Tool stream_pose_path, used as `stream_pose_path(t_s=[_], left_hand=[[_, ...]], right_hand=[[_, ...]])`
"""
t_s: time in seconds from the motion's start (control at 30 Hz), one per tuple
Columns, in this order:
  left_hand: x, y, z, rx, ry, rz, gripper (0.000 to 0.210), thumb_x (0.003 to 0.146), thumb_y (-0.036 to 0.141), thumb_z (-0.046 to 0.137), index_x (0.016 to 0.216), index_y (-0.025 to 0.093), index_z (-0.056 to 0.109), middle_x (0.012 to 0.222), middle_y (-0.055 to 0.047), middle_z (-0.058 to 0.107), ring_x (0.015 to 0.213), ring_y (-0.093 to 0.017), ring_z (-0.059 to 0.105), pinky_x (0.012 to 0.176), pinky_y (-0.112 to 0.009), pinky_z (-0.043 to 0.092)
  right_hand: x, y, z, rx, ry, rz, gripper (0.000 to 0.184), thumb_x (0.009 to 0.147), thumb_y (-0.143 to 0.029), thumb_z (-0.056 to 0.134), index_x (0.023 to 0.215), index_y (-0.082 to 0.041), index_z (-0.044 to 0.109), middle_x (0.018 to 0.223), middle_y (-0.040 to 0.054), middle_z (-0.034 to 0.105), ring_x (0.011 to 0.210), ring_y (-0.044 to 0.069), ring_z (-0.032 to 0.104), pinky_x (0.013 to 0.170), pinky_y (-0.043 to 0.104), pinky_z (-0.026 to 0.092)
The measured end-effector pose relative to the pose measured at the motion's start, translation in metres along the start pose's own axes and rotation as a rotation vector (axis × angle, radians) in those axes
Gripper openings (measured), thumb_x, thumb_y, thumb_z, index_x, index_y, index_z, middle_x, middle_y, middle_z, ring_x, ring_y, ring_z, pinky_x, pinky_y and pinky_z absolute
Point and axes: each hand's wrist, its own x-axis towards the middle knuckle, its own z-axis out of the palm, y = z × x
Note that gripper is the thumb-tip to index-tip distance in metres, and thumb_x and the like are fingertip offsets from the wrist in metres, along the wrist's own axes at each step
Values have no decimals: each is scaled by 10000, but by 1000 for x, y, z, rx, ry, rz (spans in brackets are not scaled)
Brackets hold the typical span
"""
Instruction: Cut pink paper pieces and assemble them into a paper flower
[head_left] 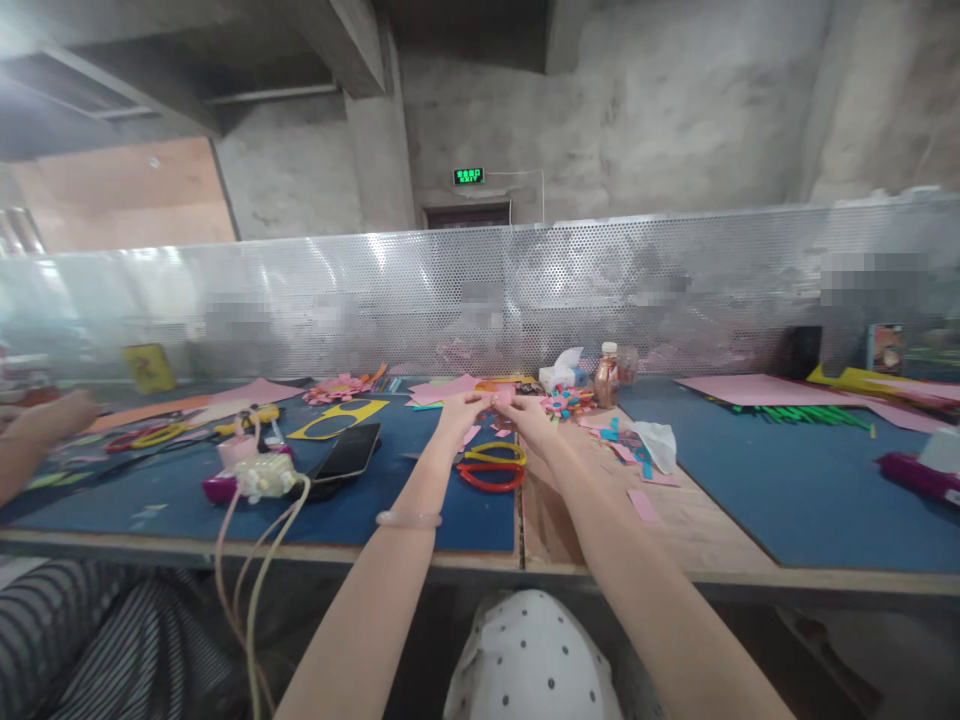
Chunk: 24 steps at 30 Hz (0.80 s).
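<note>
My left hand (463, 408) and my right hand (529, 412) meet over the middle of the table. Both have their fingers pinched on a small piece of pink paper (502, 397), partly covered by the fingertips. Just below them lies a pair of scissors with one yellow and one red handle (491, 478), its blades pointing left under my left forearm. Small pink paper scraps (471, 435) are scattered beside the hands. Right of my right hand is a pile of small pink, blue and orange pieces (568, 401).
A black phone (346, 455) and a power strip (264, 476) with hanging cords lie left. A tissue box (562, 375) and a bottle (607, 376) stand at the back. A purple glue gun (916, 477) is at far right. A perforated metal screen (570, 290) borders the table; a co-worker's arm (37, 435) reaches in left.
</note>
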Motion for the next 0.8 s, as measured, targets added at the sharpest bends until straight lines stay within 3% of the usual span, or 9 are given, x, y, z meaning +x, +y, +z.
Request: stream_pose_path(t_s=[0.3, 0.47, 0.8], left_hand=[[-1, 1, 1, 33, 20, 17, 288, 508, 322, 747, 711, 128, 686, 673, -55, 659, 606, -128, 572, 600, -258, 448], [-3, 3, 2, 48, 27, 29, 265, 508, 307, 745, 693, 126, 687, 654, -50, 656, 594, -125, 567, 587, -253, 452], [-3, 3, 3, 60, 44, 49, 258, 506, 278, 744, 709, 127, 691, 638, -44, 665, 591, -133, 582, 623, -273, 463]], right_hand=[[5, 5, -2, -71, 58, -18, 336, 547, -432, 733, 648, -133, 617, 543, -1, 611, 503, 110, 583, 518, 231, 496], [3, 2, -3, -20, 21, -4, 340, 531, -422, 750, 636, -122, 631, 552, 14, 622, 499, 109, 577, 534, 236, 495], [-7, -5, -5, 20, -37, 67, 294, 637, -414, 705, 749, -142, 693, 710, 73, 690, 538, 136, 606, 528, 257, 518]])
